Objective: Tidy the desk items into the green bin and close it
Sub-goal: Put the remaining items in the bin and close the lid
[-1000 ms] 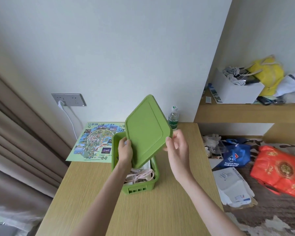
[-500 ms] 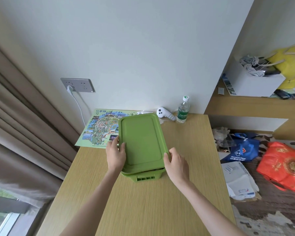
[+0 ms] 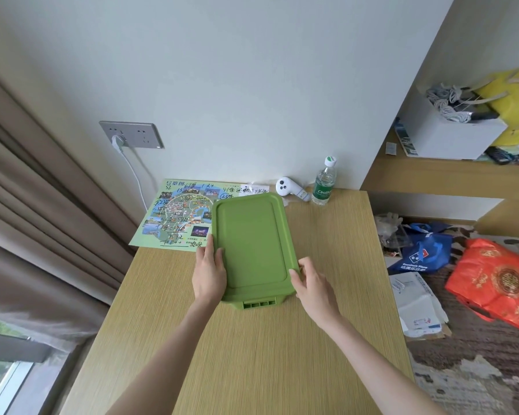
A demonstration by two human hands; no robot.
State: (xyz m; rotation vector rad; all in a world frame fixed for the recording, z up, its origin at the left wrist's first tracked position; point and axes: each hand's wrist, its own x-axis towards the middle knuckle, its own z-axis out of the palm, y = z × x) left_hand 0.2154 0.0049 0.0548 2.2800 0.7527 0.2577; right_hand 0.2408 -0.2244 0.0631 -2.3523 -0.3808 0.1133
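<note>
If the lid point(image 3: 250, 245) is pressed unevenly, one edge may stay unseated on the bin point(image 3: 259, 304), which stands in the middle of the desk point(image 3: 252, 354). The left hand point(image 3: 209, 272) is laid flat on the lid's left edge; the right hand point(image 3: 313, 284) grips its near right corner.

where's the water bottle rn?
Head view: the water bottle stands upright at the desk's far right corner against the wall, just right of the white controller.
</note>
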